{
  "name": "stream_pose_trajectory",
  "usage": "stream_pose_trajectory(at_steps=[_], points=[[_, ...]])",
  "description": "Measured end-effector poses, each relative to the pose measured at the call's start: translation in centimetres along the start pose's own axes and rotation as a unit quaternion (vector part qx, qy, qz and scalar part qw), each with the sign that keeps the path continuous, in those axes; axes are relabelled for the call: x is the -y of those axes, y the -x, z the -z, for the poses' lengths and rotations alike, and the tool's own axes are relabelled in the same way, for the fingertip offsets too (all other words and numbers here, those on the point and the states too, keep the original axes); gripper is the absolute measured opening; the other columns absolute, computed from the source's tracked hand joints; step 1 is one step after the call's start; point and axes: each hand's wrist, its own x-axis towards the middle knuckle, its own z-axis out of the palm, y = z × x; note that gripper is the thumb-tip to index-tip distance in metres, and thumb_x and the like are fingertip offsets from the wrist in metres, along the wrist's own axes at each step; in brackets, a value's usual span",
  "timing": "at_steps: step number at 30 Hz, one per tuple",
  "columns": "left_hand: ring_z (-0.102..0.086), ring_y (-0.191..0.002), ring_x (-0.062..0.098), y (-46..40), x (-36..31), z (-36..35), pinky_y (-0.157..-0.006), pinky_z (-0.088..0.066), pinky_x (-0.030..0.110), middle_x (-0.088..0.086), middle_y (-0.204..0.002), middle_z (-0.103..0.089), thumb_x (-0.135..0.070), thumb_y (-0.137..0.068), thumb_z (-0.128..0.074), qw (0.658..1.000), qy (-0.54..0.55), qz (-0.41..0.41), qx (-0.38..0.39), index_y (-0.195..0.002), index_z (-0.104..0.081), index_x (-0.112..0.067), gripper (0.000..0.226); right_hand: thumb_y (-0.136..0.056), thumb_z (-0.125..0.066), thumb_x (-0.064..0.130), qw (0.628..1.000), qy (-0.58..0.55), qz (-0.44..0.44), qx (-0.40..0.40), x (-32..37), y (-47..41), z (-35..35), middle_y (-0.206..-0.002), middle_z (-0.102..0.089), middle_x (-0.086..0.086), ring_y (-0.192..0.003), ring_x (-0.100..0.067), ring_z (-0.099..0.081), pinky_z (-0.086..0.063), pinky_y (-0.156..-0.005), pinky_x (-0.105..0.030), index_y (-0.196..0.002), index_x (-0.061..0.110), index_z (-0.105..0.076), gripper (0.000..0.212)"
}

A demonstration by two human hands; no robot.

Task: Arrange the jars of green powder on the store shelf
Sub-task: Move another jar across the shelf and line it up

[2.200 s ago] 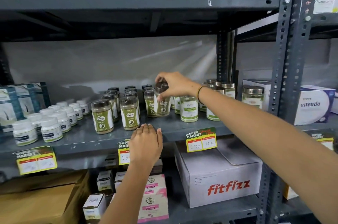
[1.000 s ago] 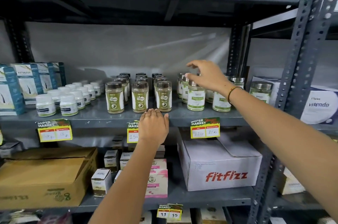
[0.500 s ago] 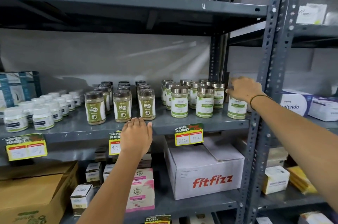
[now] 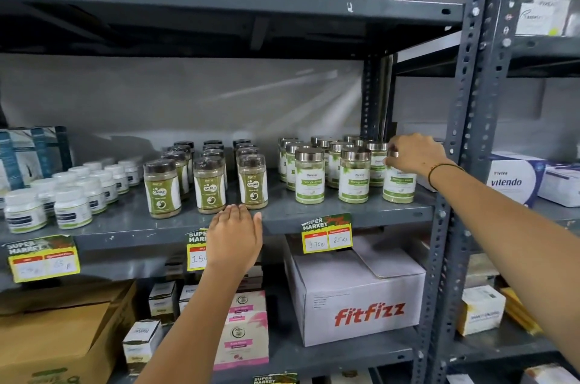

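Three rows of brown-lidded jars of green powder (image 4: 209,185) stand in the middle of the grey shelf (image 4: 314,217). To their right is a group of silver-lidded jars (image 4: 309,175) with white and green labels. My right hand (image 4: 411,155) grips the lid of the rightmost silver-lidded jar (image 4: 399,187), which stands on the shelf by the upright post. My left hand (image 4: 233,236) rests flat on the shelf's front edge, just below the brown-lidded jars, holding nothing.
Several white tubs (image 4: 72,206) fill the shelf's left side, with blue boxes (image 4: 31,154) behind. Price tags (image 4: 326,233) hang on the edge. A Fitfizz carton (image 4: 357,295) and a brown carton (image 4: 62,330) sit below. The steel post (image 4: 464,132) separates a neighbouring bay with a Vitendo box (image 4: 508,179).
My right hand let go of a brown-lidded jar in the middle rows, swept right across the silver-lidded jars, and now holds the rightmost one. The left hand has stayed on the shelf edge.
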Motion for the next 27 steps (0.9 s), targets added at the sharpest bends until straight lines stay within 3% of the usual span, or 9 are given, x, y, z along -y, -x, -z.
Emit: stream_pose_trajectory(at_steps=[6, 15, 19, 23, 25, 27], points=[[-0.052, -0.125, 0.027, -0.1, 0.1, -0.1, -0.108, -0.036, 0.040, 0.015, -0.130, -0.061, -0.043, -0.098, -0.023, 1.000, -0.004, 0.003, 0.003, -0.129, -0.055, -0.003, 0.060, -0.083, -0.067, 0.048, 0.997, -0.069, 0.023, 0.031, -0.2, -1.3, -0.8, -0.128, -0.064, -0.010, -0.112, -0.034, -0.061, -0.050, -0.094, -0.047, -0.131, 0.028, -0.058, 0.053], [-0.057, -0.119, 0.030, -0.1, 0.2, -0.2, -0.103, -0.042, 0.042, 0.017, -0.123, -0.065, -0.045, -0.095, -0.016, 1.000, 0.000, -0.001, 0.004, -0.122, -0.060, -0.001, 0.068, -0.083, -0.070, 0.044, 0.994, -0.095, 0.029, 0.042, -0.6, -2.2, -0.9, -0.131, -0.062, -0.010, -0.116, -0.032, -0.059, -0.050, -0.095, -0.044, -0.132, 0.025, -0.058, 0.054], [-0.057, -0.119, 0.029, -0.2, 0.2, -0.3, -0.104, -0.042, 0.041, 0.018, -0.123, -0.065, -0.045, -0.094, -0.015, 1.000, -0.003, -0.002, 0.002, -0.123, -0.060, -0.001, 0.069, -0.088, -0.064, 0.044, 0.991, -0.109, 0.032, 0.072, -0.7, -2.5, -0.7, -0.141, -0.056, -0.012, -0.125, -0.033, -0.054, -0.046, -0.100, -0.042, -0.143, 0.021, -0.048, 0.061], [-0.057, -0.120, 0.029, -0.2, 0.2, -0.4, -0.104, -0.042, 0.041, 0.017, -0.123, -0.065, -0.045, -0.095, -0.015, 1.000, -0.002, -0.003, 0.003, -0.123, -0.059, -0.001, 0.069, -0.095, -0.047, 0.052, 0.986, -0.152, 0.072, -0.015, 0.4, -2.2, -0.3, -0.138, -0.057, -0.017, -0.122, -0.035, -0.055, -0.047, -0.098, -0.044, -0.145, 0.018, -0.045, 0.060], [-0.057, -0.119, 0.030, -0.3, 0.2, -0.4, -0.104, -0.042, 0.042, 0.018, -0.123, -0.065, -0.045, -0.094, -0.014, 1.000, -0.003, -0.004, 0.004, -0.123, -0.059, -0.001, 0.070, -0.093, -0.045, 0.060, 0.983, -0.151, 0.103, -0.013, 1.6, -1.8, 0.0, -0.140, -0.056, -0.013, -0.125, -0.032, -0.054, -0.041, -0.104, -0.047, -0.143, 0.019, -0.048, 0.065], [-0.057, -0.120, 0.030, -0.3, 0.2, -0.4, -0.104, -0.042, 0.042, 0.017, -0.123, -0.065, -0.046, -0.094, -0.014, 1.000, -0.003, -0.004, 0.005, -0.123, -0.060, -0.001, 0.070, -0.088, -0.044, 0.068, 0.984, -0.122, 0.127, 0.019, 2.4, -1.6, -0.1, -0.146, -0.051, -0.008, -0.132, -0.029, -0.049, -0.025, -0.115, -0.054, -0.144, 0.021, -0.047, 0.073]])
